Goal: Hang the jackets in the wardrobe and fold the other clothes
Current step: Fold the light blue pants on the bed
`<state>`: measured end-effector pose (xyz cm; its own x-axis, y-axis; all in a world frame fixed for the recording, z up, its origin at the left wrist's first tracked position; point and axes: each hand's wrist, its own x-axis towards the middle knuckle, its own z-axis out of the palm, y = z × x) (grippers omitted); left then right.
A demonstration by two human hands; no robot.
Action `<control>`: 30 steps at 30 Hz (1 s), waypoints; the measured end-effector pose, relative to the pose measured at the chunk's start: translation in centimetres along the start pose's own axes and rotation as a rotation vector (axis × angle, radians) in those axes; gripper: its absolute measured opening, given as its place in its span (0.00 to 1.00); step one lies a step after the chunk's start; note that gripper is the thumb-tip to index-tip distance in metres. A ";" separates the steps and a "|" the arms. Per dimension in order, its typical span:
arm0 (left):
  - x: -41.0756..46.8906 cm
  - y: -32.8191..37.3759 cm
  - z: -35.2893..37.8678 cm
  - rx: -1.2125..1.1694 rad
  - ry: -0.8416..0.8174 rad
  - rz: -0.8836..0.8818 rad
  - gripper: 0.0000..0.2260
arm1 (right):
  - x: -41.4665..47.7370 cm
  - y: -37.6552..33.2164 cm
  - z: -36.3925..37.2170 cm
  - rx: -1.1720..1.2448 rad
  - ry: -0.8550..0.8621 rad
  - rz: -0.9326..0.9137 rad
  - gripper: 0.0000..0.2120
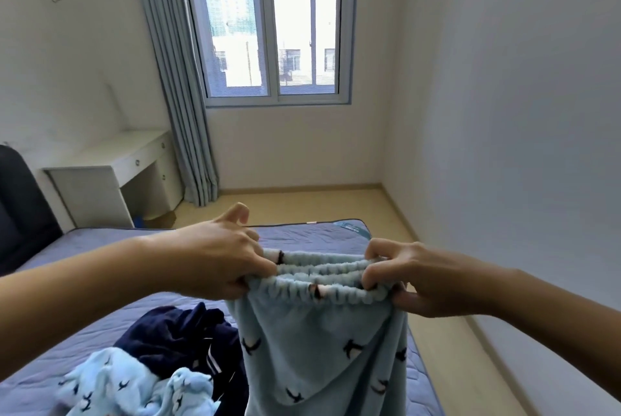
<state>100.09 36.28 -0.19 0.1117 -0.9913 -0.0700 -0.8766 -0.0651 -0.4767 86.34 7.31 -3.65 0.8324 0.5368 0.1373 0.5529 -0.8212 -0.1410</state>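
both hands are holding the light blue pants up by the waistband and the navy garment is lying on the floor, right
Not quite. The navy garment lies on the bed, not on the floor, as the head view shows. The rest holds: the left hand and the right hand hold the light blue pants up by the waistband.

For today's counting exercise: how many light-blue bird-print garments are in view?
2: the trousers, gripped by left hand and right hand; a crumpled garment on the bed. More may be hidden.
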 end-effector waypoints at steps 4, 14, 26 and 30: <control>0.1 1.6 0.4 -0.077 -0.122 -0.050 0.06 | 0.6 0.5 -0.3 -0.072 -0.045 0.044 0.08; -0.3 1.5 -0.4 -0.403 -0.442 -0.173 0.09 | 1.6 0.2 -0.6 -0.126 0.138 -0.040 0.06; -2.1 0.5 2.2 -0.065 0.172 -0.207 0.16 | 0.8 0.2 -2.0 -0.055 0.178 0.025 0.06; -1.3 -1.3 1.0 -0.407 0.313 -0.355 0.12 | 1.3 0.9 -4.6 -0.025 0.223 0.072 0.07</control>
<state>101.55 37.81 -0.40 0.3406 -0.8838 0.3208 -0.9262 -0.3740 -0.0469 87.73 6.35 0.86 0.8390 0.4232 0.3419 0.4894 -0.8616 -0.1344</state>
